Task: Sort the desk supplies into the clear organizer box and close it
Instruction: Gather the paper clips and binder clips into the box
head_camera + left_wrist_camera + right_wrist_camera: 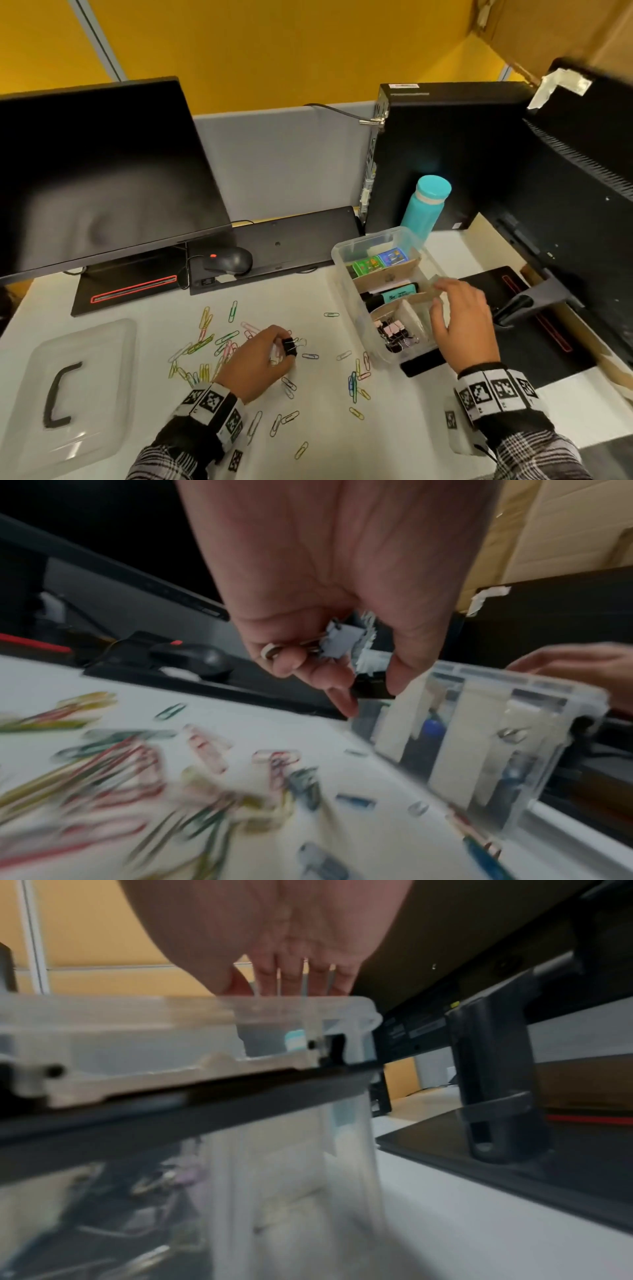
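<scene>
Several binder clips are sitting bunched in my left hand, whose fingers are curling round them, a black one pinched at the tips, just above the surface. My right hand is resting relaxed, fingers straight, on the far-side rim of the clear organizer box, steadying it and gripping nothing. Inside the box, the nearest compartment is already holding a heap of black and pink binder clips, the middle one markers, the far one small colourful packs. I am judging the job about halfway done: dozens of coloured paper clips are lying scattered on the surface, and the clear lid is waiting well apart to my left, not yet fitted.
</scene>
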